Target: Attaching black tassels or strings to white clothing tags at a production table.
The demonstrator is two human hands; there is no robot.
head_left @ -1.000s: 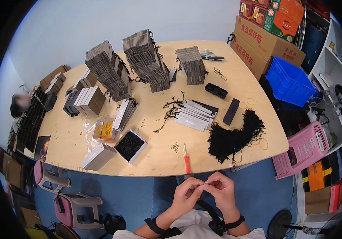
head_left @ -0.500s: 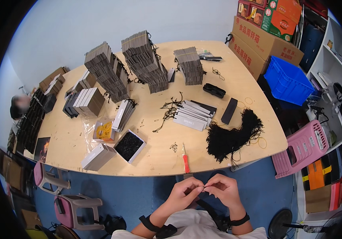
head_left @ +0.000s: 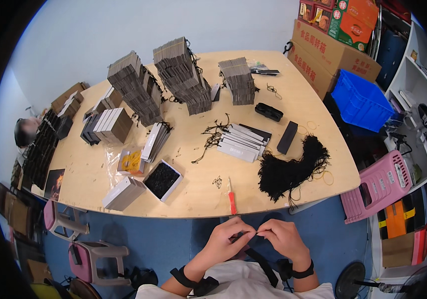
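My left hand (head_left: 227,240) and my right hand (head_left: 285,239) meet just off the near edge of the table, above my lap. Thumb and fingers of each are pinched, and the fingertips almost touch. Between them is a small dark bit, too small to name. A red-handled screwdriver (head_left: 232,202) lies at the table edge close beyond my hands. To its right rests a thick bundle of black cords (head_left: 293,173). Grey tags with black strings (head_left: 241,144) lie fanned out behind it. A white box of small black pieces (head_left: 162,181) stands on the left.
Tall stacks of grey tags (head_left: 181,74) rise at the back of the wooden table (head_left: 198,192). A box of yellow rubber bands (head_left: 132,160) sits at left. A blue crate (head_left: 362,102) and a pink stool (head_left: 377,187) stand at right. Another person (head_left: 26,132) is at far left.
My hands stay pinched together at the same place, with the right wrist shifted slightly outward. The view has shifted a little. Nothing on the table has moved.
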